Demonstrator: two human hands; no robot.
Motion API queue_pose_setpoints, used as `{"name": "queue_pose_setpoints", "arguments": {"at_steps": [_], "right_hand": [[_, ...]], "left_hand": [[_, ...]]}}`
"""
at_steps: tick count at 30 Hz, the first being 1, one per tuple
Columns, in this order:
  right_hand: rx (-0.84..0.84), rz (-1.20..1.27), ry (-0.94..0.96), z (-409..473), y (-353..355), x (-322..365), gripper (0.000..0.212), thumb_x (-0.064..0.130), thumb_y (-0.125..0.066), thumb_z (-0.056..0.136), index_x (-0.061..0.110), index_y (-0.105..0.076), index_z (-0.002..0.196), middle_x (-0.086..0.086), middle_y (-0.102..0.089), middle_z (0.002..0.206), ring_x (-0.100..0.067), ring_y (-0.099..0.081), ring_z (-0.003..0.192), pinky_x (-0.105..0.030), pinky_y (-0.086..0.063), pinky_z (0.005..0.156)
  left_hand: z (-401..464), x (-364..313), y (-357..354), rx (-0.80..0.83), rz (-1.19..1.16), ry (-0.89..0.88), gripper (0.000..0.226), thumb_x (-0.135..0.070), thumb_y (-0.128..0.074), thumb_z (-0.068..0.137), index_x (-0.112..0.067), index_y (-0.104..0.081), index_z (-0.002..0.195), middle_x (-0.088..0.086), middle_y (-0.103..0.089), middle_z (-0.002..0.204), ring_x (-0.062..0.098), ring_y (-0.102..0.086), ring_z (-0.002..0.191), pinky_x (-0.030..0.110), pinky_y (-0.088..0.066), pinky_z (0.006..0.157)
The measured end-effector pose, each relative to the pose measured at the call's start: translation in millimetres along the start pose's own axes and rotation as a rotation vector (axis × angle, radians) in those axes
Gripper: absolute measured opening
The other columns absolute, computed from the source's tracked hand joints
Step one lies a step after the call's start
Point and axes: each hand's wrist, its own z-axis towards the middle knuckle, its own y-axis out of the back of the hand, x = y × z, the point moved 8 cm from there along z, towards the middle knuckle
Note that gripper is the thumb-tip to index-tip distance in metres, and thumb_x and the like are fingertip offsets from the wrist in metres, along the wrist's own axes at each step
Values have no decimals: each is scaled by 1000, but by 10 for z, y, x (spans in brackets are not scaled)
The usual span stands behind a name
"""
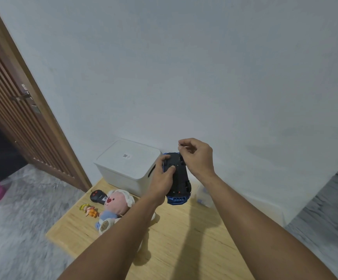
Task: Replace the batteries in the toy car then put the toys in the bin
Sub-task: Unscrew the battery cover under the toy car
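Left hand (162,177) grips upturned toy car (179,178); right hand (196,156) curled; bin (127,168) lidded.

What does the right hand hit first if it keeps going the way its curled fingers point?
Probably the toy car. The right hand hovers at its upper end, fingers curled down-left toward the black underside that the left hand holds. Depth is unclear from one view, so it could already be touching.

bare tabletop (184,239) near the front, lidded bin (127,168) against the wall, toys (111,207) crowding the left
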Motion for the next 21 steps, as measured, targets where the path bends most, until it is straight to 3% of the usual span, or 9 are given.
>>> {"name": "queue_pose_setpoints", "arguments": {"at_steps": [3,6,9,15,21], "right_hand": [[-8,14,3,6,8,19,10,13,-77,78,19,-74,85,10,-71,81,-1,-66,73,-15,-52,70],[-6,13,-11,21,7,-1,11,11,-77,79,21,-73,81,9,-70,76,-6,-67,74,-24,-57,72],[13,25,-34,37,2,-38,11,6,-72,83,15,-75,89,8,-72,81,-6,-70,78,-29,-59,77],[47,65,-77,26,-34,-80,20,6,-67,87,9,-75,105,0,-75,99,-8,-71,92,-33,-57,89],[19,46,-49,39,-7,-55,15,11,-76,80,20,-78,91,7,-73,88,-9,-70,83,-32,-58,83]], "left_hand": [[0,-6,-14,2,14,-1,28,-12,-45,98,-37,-47,113,-3,-56,114,24,-64,94,39,-60,73],[-2,3,-16,-4,24,7,29,-13,-46,98,-39,-48,111,-3,-56,114,27,-64,97,45,-59,79],[-11,-2,-22,-7,8,13,31,-12,-46,97,-41,-49,107,-4,-56,115,28,-64,99,47,-59,81],[-14,-16,-42,2,-13,7,32,-10,-45,98,-40,-49,104,-2,-57,116,27,-65,94,42,-59,76],[-25,-22,-50,-13,10,14,29,-11,-44,98,-36,-47,113,0,-57,116,24,-63,94,34,-57,71]]}}
